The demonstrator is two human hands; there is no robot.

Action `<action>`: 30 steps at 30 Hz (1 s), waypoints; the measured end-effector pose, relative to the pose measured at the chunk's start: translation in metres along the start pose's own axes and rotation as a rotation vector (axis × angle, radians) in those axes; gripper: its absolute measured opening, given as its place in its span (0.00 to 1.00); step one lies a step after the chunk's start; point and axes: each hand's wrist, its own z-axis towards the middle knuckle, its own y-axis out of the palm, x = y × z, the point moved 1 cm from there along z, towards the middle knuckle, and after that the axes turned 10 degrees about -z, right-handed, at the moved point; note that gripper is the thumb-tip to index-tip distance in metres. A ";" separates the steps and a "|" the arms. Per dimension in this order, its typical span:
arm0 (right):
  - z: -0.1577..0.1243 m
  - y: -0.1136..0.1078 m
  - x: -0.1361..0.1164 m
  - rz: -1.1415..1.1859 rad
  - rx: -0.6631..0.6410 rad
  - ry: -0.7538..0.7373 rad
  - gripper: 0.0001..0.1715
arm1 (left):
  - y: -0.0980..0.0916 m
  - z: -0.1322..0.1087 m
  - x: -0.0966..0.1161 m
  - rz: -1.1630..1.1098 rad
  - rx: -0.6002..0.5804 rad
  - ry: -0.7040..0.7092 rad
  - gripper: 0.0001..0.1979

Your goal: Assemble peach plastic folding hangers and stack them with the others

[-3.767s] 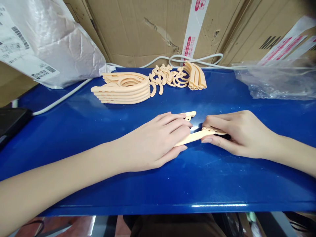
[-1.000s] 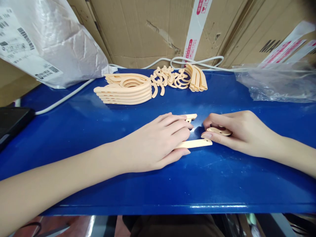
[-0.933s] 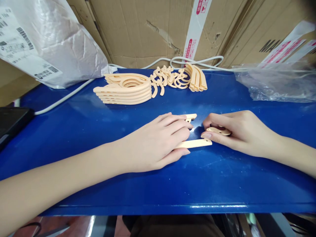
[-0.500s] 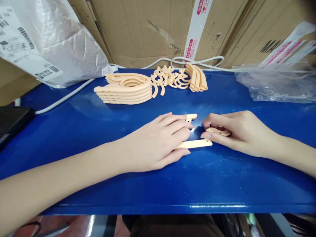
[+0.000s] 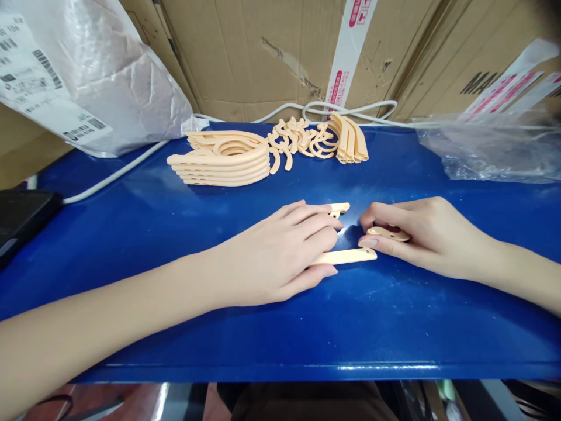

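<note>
My left hand [image 5: 302,248] lies palm down over a cream plastic hanger frame [image 5: 346,256], its thumb along the near arm and its fingers across the far one. Two arm ends stick out to the right of the fingers; the rest is hidden underneath. Just right of that, my right hand [image 5: 421,237] is closed, pinching a cream plastic hanger piece [image 5: 389,234] with a small hole in it. Part of that piece is hidden by the fingers. A small gap separates the two held parts.
Behind my hands sit stacked hanger frames [image 5: 223,166], a heap of small curved hooks [image 5: 302,137] and several hanger arms [image 5: 350,140]. Clear plastic wrap [image 5: 495,152] lies back right. A white cable [image 5: 114,175], a black device [image 5: 28,219], a wrapped parcel [image 5: 123,70] and cardboard boxes [image 5: 254,58] border the blue table [image 5: 280,339].
Almost nothing differs. My right thumb has shifted very slightly to the right on its piece; my left hand and the hanger frame stay in place.
</note>
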 end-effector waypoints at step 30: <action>-0.001 0.003 0.000 -0.056 -0.025 -0.015 0.10 | 0.003 -0.007 -0.002 0.071 0.056 0.045 0.16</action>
